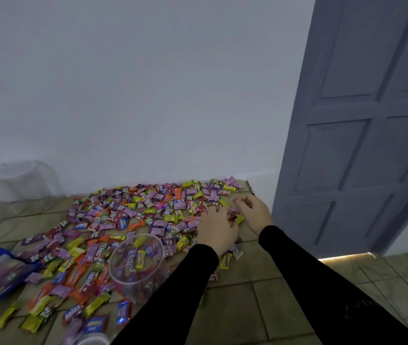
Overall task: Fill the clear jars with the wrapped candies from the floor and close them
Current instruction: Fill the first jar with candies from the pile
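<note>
I see both hands gathering small foil-wrapped pink, yellow and orange candies (148, 215).
My left hand (216, 226) and right hand (252, 210) curl their fingers round sweets; the round clear plastic jar (135, 267), lidless, holds few.

You face a white wall (135, 95); a grey-blue panelled door (362, 125) stands at your right, above the tiled floor (260, 307).

head cam: one wide-angle view, worn on the person's head | faces forward and down over both black sleeves | near field: wrapped candies (133, 220) strewn on the tiled floor (285, 302), clear jar (137, 263) close below | far field: white wall (135, 83), grey-blue door (362, 125) at right | no second view
</note>
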Available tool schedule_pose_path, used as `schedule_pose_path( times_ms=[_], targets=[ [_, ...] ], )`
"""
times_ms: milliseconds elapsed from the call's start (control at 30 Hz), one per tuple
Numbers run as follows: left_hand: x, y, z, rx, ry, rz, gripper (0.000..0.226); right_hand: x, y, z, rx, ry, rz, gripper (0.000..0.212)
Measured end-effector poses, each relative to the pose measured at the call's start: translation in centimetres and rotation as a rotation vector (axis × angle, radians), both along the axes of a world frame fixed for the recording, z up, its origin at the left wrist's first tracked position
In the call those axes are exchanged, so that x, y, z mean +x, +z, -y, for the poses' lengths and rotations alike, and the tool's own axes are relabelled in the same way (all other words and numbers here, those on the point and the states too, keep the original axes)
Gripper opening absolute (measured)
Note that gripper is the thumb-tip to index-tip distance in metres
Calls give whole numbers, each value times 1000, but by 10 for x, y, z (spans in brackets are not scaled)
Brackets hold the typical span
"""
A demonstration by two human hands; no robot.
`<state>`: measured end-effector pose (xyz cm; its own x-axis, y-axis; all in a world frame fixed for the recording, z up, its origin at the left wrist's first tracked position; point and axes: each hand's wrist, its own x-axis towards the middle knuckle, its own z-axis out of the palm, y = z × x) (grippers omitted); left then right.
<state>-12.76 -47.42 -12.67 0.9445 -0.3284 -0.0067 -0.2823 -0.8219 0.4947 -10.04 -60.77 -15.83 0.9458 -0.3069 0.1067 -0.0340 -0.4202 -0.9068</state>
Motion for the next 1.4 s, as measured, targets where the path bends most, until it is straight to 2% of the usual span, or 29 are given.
schedule_pose_path(
  times_ms=[200, 267, 400, 533, 667, 833, 1000, 1100, 1133, 1200, 1300, 1400],
  targets=[
    [23, -32, 33, 139, -4, 90, 44, 42, -8, 32, -214, 68, 4, 8],
    [33, -38, 42, 169, -5, 111, 45, 57, -11, 40, -211, 95, -15, 7],
    [56, -52, 66, 196, -24, 214, 50, 95, -18, 57, -318, 107, -59, 16],
    [78, -66, 82, 163, -39, 212, 60, 129, -22, 63, -403, 116, -27, 25],
    [95, -76, 83, 202, -76, 162, 64, 159, -31, 61, -524, 252, -32, 31],
    [102, -92, 73, 179, 49, 330, 36, 172, -50, 51, -664, 329, -55, 49],
    [105, -88, 61, 284, 254, 301, 41, 178, -64, 41, -818, 344, -100, 65],
    [106, -93, 57, 302, 330, 259, 44, 180, -63, 36, -877, 375, -46, 76],
    [106, -95, 56, 292, 333, 252, 42, 180, -63, 32, -897, 399, -20, 77],
    [106, -97, 54, 265, 339, 265, 37, 180, -63, 24, -914, 431, 12, 65],
    [110, -100, 48, 238, 342, 330, 30, 181, -61, 19, -867, 435, 48, 53],
    [114, -101, 45, 217, 334, 316, 27, 181, -56, 16, -833, 493, 12, 47]
  ],
)
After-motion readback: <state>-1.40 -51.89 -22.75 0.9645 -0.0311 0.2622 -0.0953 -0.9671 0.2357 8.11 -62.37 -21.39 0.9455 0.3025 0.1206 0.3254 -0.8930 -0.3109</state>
